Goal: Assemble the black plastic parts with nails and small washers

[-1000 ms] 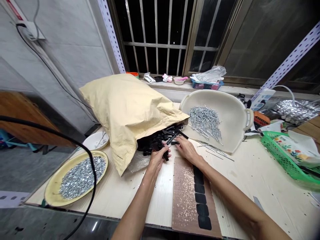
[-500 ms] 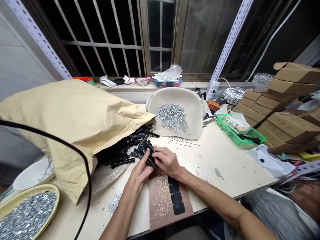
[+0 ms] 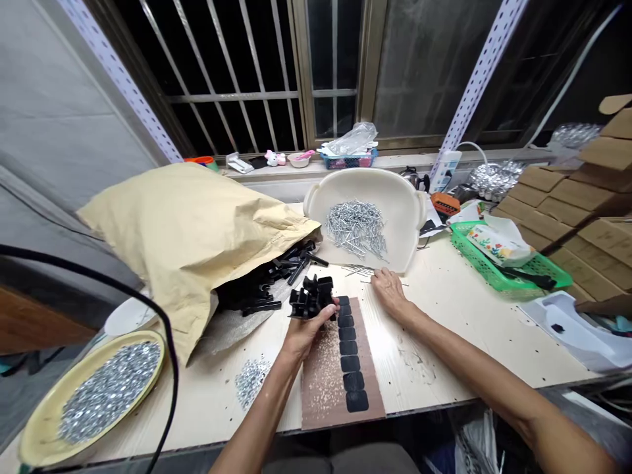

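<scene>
My left hand (image 3: 309, 332) is closed round a cluster of black plastic parts (image 3: 311, 297), held above a brown board (image 3: 320, 411). On that board a row of black rounded pads (image 3: 350, 363) runs beside pale crumbs. My right hand (image 3: 390, 289) is down on the table at a few loose thin metal pins (image 3: 356, 268), fingers bent and close together; whatever is under the fingertips is hidden. Just behind it stands a white scoop-shaped tray (image 3: 402, 224) with a heap of metal pins (image 3: 356, 227). More black plastic parts (image 3: 251, 289) spill from a paper sack (image 3: 182, 224).
A yellow dish (image 3: 42, 421) of metal washers stands at front left, with a small pile of washers (image 3: 251, 378) nearer me. A black cable (image 3: 170, 336) arcs across the left. To the right are a green basket (image 3: 498, 283) and stacked cardboard boxes (image 3: 557, 204).
My right hand has left the black parts and moved right, down to the loose pins by the tray. My left hand keeps the black parts, now turned upward. The view has shifted.
</scene>
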The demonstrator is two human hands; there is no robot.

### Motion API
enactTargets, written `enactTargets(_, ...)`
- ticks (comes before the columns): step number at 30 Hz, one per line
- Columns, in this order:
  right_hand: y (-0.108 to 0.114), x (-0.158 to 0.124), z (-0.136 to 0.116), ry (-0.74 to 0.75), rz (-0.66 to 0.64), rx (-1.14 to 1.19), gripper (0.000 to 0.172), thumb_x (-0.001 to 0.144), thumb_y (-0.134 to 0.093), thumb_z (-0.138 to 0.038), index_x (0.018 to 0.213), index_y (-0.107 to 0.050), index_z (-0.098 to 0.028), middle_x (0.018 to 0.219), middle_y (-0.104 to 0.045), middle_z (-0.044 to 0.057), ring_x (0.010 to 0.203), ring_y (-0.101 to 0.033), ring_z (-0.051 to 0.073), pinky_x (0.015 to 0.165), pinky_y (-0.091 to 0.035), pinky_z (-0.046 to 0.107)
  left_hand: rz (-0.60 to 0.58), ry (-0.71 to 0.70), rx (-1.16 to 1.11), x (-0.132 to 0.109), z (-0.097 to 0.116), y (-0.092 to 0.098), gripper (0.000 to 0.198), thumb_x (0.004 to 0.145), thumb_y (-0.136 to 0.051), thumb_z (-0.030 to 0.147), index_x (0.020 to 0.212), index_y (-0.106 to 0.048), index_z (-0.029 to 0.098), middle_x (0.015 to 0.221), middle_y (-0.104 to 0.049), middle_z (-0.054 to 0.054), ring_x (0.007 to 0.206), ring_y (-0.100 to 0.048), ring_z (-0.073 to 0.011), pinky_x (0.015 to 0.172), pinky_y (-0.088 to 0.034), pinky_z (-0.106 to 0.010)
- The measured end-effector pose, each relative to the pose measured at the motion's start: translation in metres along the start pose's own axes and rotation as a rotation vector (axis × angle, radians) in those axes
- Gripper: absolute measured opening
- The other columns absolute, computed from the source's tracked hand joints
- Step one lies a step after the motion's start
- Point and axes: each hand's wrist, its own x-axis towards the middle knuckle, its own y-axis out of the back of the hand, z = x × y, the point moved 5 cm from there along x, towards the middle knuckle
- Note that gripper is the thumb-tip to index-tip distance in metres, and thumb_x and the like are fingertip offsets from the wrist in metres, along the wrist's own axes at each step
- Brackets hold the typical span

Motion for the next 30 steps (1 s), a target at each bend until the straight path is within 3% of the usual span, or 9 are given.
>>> enactTargets(3, 0.015, -0.003, -0.007, 0.046, 0.014, 0.063, 0.021, 0.083, -0.042, -0.007, 0.082, -0.062, -0.013, 0.087, -0.062, 0.012, 0.084, -0.054, 0.021, 0.077, -0.042, 0.034, 0.043, -0.111, 0.162, -0.005, 0.007, 0.0, 0.024, 0.067, -0.075, 0.024, 0.089, -0.072, 0.016, 0.095, -0.071, -0.009, 0.091, -0.065, -0.0218, 0.09, -0.047, -0.032)
enactTargets(5, 0.04, -0.008, -0.016, 0.067, 0.08, 0.181, 0.022, 0.089, -0.041, -0.017, 0.103, -0.059, -0.013, 0.088, -0.062, 0.009, 0.08, -0.056, 0.019, 0.074, -0.045, 0.032, 0.085, -0.127, 0.233, -0.007, 0.009, 0.001, 0.022, 0.064, -0.076, 0.021, 0.085, -0.072, 0.017, 0.092, -0.072, -0.008, 0.09, -0.065, -0.0219, 0.091, -0.045, -0.031)
enactTargets(8, 0.088, -0.021, -0.037, 0.11, 0.297, 0.667, 0.048, 0.09, -0.045, -0.031, 0.135, -0.034, -0.019, 0.087, -0.062, 0.003, 0.077, -0.059, 0.016, 0.074, -0.049, 0.032, 0.118, -0.128, 0.287, -0.007, 0.006, -0.001, 0.021, 0.061, -0.077, 0.016, 0.081, -0.072, 0.018, 0.087, -0.072, -0.007, 0.086, -0.067, -0.0217, 0.089, -0.046, -0.031)
enactTargets(11, 0.113, -0.036, -0.064, 0.171, 0.338, 1.04, 0.051, 0.086, -0.054, -0.036, 0.133, -0.036, -0.025, 0.084, -0.063, 0.0, 0.078, -0.062, 0.016, 0.077, -0.051, 0.033, 0.112, -0.15, 0.34, -0.007, 0.003, -0.009, 0.02, 0.061, -0.076, 0.016, 0.08, -0.072, 0.019, 0.086, -0.072, -0.007, 0.083, -0.067, -0.0218, 0.085, -0.047, -0.031)
enactTargets(15, 0.104, -0.05, -0.084, 0.16, 0.311, 1.065, 0.037, 0.083, -0.058, -0.037, 0.117, -0.05, -0.025, 0.084, -0.065, 0.001, 0.081, -0.063, 0.016, 0.078, -0.05, 0.032, 0.083, -0.182, 0.418, -0.008, 0.006, -0.02, 0.018, 0.063, -0.075, 0.018, 0.08, -0.072, 0.019, 0.085, -0.072, -0.006, 0.082, -0.066, -0.0218, 0.083, -0.047, -0.031)
enactTargets(20, 0.087, -0.058, -0.086, 0.254, 0.265, 0.963, 0.026, 0.085, -0.055, -0.037, 0.109, -0.058, -0.025, 0.095, -0.065, 0.002, 0.088, -0.062, 0.016, 0.083, -0.048, 0.033, 0.071, -0.196, 0.405, -0.009, 0.01, -0.022, 0.021, 0.06, -0.077, 0.017, 0.08, -0.072, 0.019, 0.082, -0.072, -0.005, 0.078, -0.066, -0.0211, 0.081, -0.047, -0.03)
enactTargets(23, 0.085, -0.051, -0.063, 0.257, 0.266, 0.84, 0.026, 0.09, -0.048, -0.037, 0.107, -0.062, -0.025, 0.105, -0.064, 0.003, 0.098, -0.059, 0.018, 0.087, -0.045, 0.033, 0.089, -0.184, 0.44, -0.012, 0.011, -0.017, 0.018, 0.065, -0.074, 0.022, 0.083, -0.072, 0.019, 0.086, -0.072, -0.006, 0.083, -0.066, -0.0227, 0.083, -0.048, -0.033)
enactTargets(27, 0.062, -0.03, 0.007, -0.161, 0.136, 0.411, 0.025, 0.09, -0.045, -0.034, 0.09, -0.066, -0.019, 0.094, -0.066, 0.007, 0.094, -0.058, 0.021, 0.082, -0.043, 0.032, 0.097, -0.197, 0.431, -0.016, 0.02, -0.01, 0.022, 0.065, -0.075, 0.024, 0.087, -0.072, 0.02, 0.091, -0.072, -0.005, 0.088, -0.065, -0.0238, 0.088, -0.047, -0.034)
enactTargets(30, 0.045, -0.022, 0.054, -0.398, 0.159, 0.278, 0.019, 0.086, -0.047, -0.024, 0.088, -0.063, -0.013, 0.096, -0.064, 0.017, 0.102, -0.055, 0.029, 0.088, -0.037, 0.041, 0.164, -0.201, 0.441, -0.014, 0.025, -0.003, 0.022, 0.06, -0.078, 0.022, 0.081, -0.073, 0.02, 0.086, -0.072, -0.004, 0.087, -0.065, -0.0242, 0.087, -0.048, -0.034)
